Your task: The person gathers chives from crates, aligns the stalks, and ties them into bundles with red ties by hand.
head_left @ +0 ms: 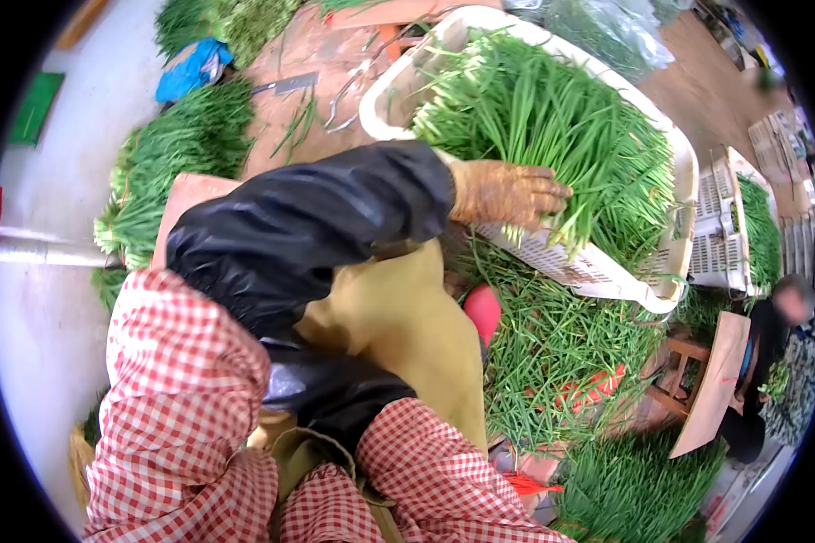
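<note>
My left hand, in a stained brown glove, reaches across from the left in a black sleeve. Its fingers lie stretched out on the long green chives, over the near edge of a white plastic crate. The chives fill much of the crate, pale stem ends toward the left and lower side. My right forearm, also in a black sleeve, bends in front of my body. The hand at its end is hidden behind my left arm and checked clothing. An olive-yellow apron covers my lap.
Loose chives litter the floor below the crate, beside a pink boot. Bundled chives and a cleaver lie upper left, near a blue bag. At right are another crate, a wooden stool and another person.
</note>
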Available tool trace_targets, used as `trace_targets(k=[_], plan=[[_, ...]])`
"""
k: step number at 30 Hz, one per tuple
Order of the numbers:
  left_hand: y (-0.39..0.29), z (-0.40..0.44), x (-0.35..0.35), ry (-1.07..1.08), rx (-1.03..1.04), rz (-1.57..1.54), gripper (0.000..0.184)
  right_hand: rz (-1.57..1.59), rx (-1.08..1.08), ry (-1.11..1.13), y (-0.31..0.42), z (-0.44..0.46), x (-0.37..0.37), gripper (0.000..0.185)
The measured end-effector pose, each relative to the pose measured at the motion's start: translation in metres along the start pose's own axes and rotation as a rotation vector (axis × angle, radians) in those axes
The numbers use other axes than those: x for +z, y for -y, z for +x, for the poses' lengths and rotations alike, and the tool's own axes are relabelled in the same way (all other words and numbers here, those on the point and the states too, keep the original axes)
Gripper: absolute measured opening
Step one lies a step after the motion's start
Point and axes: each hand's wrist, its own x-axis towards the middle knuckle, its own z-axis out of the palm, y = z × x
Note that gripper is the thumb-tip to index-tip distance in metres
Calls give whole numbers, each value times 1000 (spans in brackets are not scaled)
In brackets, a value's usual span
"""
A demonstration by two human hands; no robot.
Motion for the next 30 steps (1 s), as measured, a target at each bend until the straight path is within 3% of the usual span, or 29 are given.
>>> trace_targets(k=[1, 3, 6, 8, 9, 10, 12, 13, 15, 16, 17, 18, 19, 20, 21, 22, 23, 25, 28, 30], plan=[[4, -5, -10, 213, -6, 15, 44, -5, -7, 12, 3, -1, 1, 58], [3, -20, -21, 310, -31, 27, 62, -15, -14, 40, 7, -4, 2, 57], [-7, -78, -64, 217, -119, 90, 63, -38, -4, 111, 8, -11, -7, 54], [-12, -140, -120, -85, -387, -129, 58, -51, 2, 120, 9, -15, -8, 53], [-48, -165, -150, 126, -1084, 127, 49, -54, -6, 99, 12, -17, -8, 52], [-64, -209, -175, 139, -1106, 143, 49, -46, -35, -3, 11, -20, -3, 46], [-92, -309, -231, -684, -1315, -172, 51, -40, -94, -206, 9, -25, 7, 36], [-119, -356, -260, -505, -1565, -129, 53, -99, -159, -266, 7, -29, 7, 32], [-175, -428, -275, -412, -1687, 222, 43, -135, -151, -223, 18, -39, -11, 23], [-203, -465, -268, -431, -1712, 247, 43, -114, -158, -262, 17, -39, -7, 21], [-227, -504, -256, -180, -1832, 104, 45, -93, -163, -301, 18, -38, -4, 19], [-252, -540, -235, 572, -1613, 420, 46, -93, -172, -288, 20, -39, -7, 18], [-277, -576, -214, 1122, -1133, 783, 47, -97, -179, -273, 20, -38, -8, 17], [-289, -551, -215, 752, -1423, 484, 45, -96, -203, -281, 18, -37, -7, 17], [-278, -525, -217, 474, -1897, 19, 41, -106, -207, -312, 17, -38, -7, 15], [-289, -567, -172, 769, -1539, 337, 42, -110, -203, -305, 20, -38, -7, 14], [-284, -573, -144, 516, -1920, 50, 50, -115, -193, -301, 23, -38, -8, 14], [-278, -561, -116, 296, -2121, 13, 56, -130, -182, -288, 26, -38, -9, 14], [-267, -495, -156, 251, -2098, -33, 47, -119, -174, -297, 26, -39, -11, 15], [-268, -494, -148, 239, -2046, 37, 49, -98, -175, -300, 27, -38, -10, 15]])
